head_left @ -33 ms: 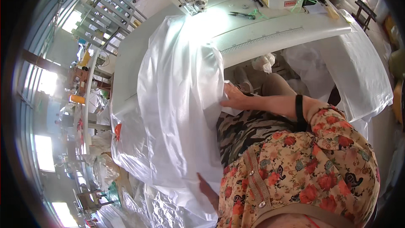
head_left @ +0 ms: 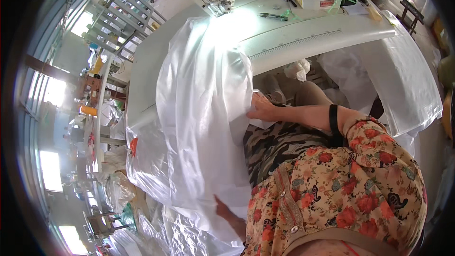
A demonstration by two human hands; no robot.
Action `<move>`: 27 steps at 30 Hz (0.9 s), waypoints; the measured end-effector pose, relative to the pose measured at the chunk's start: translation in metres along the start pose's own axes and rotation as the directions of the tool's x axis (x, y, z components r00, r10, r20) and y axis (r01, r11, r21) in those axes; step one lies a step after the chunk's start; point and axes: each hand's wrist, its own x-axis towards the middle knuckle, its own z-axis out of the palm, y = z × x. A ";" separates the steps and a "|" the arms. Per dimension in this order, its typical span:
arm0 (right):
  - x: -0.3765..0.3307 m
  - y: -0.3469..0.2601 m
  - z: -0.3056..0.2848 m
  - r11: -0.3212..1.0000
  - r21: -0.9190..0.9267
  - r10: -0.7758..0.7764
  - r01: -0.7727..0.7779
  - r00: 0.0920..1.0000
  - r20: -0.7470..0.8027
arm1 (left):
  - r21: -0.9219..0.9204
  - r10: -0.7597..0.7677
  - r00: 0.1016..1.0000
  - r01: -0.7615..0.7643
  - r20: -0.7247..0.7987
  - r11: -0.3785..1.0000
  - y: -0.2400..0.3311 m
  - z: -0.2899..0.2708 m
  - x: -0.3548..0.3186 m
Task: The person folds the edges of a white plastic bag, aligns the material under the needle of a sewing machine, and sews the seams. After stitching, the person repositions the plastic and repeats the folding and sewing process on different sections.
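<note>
A long white sheet of woven-looking plastic point(head_left: 194, 142) runs in folds from under the lit sewing machine head point(head_left: 222, 7) down over the near table edge toward me. My right hand point(head_left: 261, 107) is closed on the sheet's right edge, beside my camouflage-patterned lap; its fingertips are partly hidden. Lower down, my left hand point(head_left: 228, 213) lies against the sheet near its bottom end, fingers stretched out. Part of that hand is hidden by the sheet and my flowered clothing.
Black thread snips point(head_left: 273, 17) lie on the machine table point(head_left: 308, 40), right of the needle area. Clear plastic sheeting point(head_left: 407, 80) hangs over the table's right end. A grey slatted rack point(head_left: 124, 16) stands at the far left. Crumpled plastic point(head_left: 182, 232) lies below the sheet.
My left hand has shifted slightly left along the sheet. The right hand keeps its place at the sheet's edge.
</note>
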 end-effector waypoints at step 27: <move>-0.122 -0.057 -0.112 0.765 0.614 -0.038 -0.194 0.938 0.344 | -0.274 0.761 0.454 -0.890 -0.463 0.365 0.218 -0.048 -0.023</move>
